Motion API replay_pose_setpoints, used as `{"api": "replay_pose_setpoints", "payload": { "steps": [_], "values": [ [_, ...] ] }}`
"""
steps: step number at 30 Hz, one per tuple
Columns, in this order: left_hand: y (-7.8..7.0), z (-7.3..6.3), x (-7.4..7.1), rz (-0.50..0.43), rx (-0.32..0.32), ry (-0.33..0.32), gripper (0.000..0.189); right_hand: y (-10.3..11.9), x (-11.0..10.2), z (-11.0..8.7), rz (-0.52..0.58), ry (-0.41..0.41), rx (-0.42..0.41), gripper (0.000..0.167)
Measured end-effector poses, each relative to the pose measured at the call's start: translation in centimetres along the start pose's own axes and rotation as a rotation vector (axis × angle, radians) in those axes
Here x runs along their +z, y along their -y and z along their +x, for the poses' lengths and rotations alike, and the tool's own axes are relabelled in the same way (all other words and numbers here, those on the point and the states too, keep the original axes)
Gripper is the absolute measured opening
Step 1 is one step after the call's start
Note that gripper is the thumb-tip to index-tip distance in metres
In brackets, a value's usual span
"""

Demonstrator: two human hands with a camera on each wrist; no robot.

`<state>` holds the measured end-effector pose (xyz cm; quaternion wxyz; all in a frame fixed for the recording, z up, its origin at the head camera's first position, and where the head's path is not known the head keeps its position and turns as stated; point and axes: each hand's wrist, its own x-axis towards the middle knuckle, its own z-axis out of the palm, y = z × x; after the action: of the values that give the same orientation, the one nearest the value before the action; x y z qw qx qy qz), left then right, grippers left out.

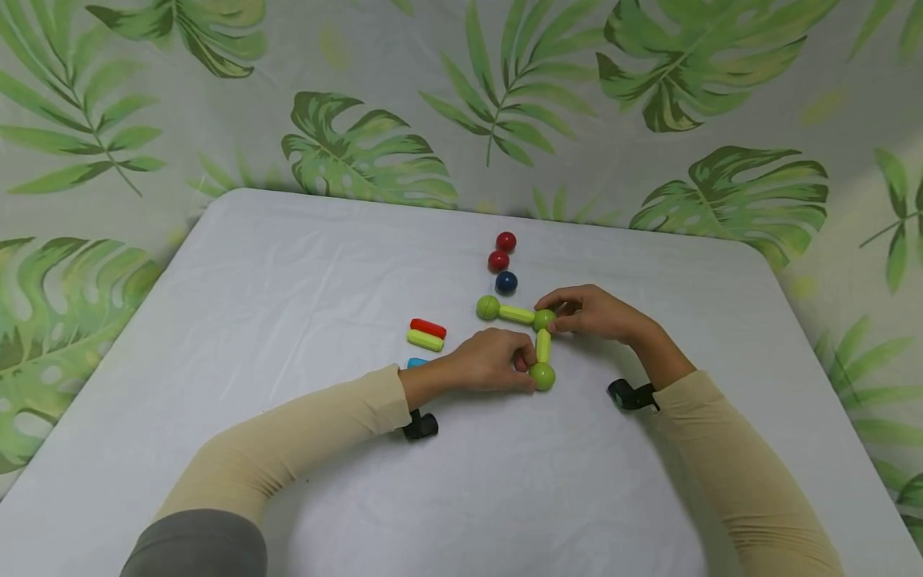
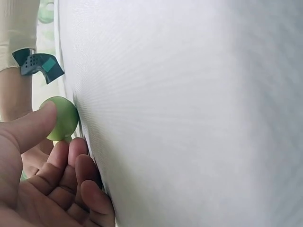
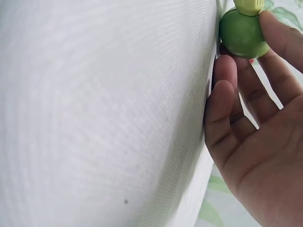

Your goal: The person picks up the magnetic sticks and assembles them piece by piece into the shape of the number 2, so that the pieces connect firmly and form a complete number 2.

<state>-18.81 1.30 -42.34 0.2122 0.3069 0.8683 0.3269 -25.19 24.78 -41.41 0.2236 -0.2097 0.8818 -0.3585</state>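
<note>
Green balls and yellow-green rods are joined into an L shape on the table. My right hand (image 1: 597, 312) pinches the corner ball (image 1: 544, 320) between thumb and fingers. At the near end, my left hand (image 1: 496, 361) grips another green ball (image 1: 542, 377), its thumb pressed on the ball in the left wrist view. An upright rod (image 1: 544, 346) links these two balls. A second rod (image 1: 516, 315) runs left from the corner to a third green ball (image 1: 488, 307). In the right wrist view, a rod end (image 3: 249, 5) meets the held ball.
Two red balls, the nearer one (image 1: 498, 261) close to a dark blue ball (image 1: 506, 282), lie beyond the L. Left of it are a red rod (image 1: 429, 328) and a yellow-green rod (image 1: 425, 340). A blue piece (image 1: 417, 363) is partly hidden by my left wrist.
</note>
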Motion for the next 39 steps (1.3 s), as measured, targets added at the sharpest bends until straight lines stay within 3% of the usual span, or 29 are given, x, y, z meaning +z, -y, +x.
{"api": "replay_pose_setpoints", "payload": {
  "steps": [22,26,28,32,35,39],
  "values": [
    [-0.4,-0.1,0.0,0.001,-0.029,0.010,0.020,0.3,0.0,-0.2,0.005,0.005,0.030,0.037],
    [-0.5,0.0,0.0,0.061,-0.026,-0.010,0.023,0.3,0.0,-0.1,0.001,0.002,0.027,0.036],
    [-0.9,-0.1,0.1,0.151,0.007,-0.031,0.028,0.3,0.0,-0.1,-0.003,0.001,0.018,0.036],
    [-1.8,0.1,0.2,0.336,0.160,-0.041,0.039,0.3,-0.1,-0.2,-0.008,0.000,-0.007,0.035],
    [-2.2,0.3,0.1,0.385,0.256,-0.014,0.039,0.2,-0.2,-0.2,-0.008,0.000,-0.015,0.035],
    [-2.1,0.5,0.0,0.405,0.286,-0.004,0.034,0.2,-0.2,-0.2,-0.015,0.003,-0.013,0.035]
  ]
}}
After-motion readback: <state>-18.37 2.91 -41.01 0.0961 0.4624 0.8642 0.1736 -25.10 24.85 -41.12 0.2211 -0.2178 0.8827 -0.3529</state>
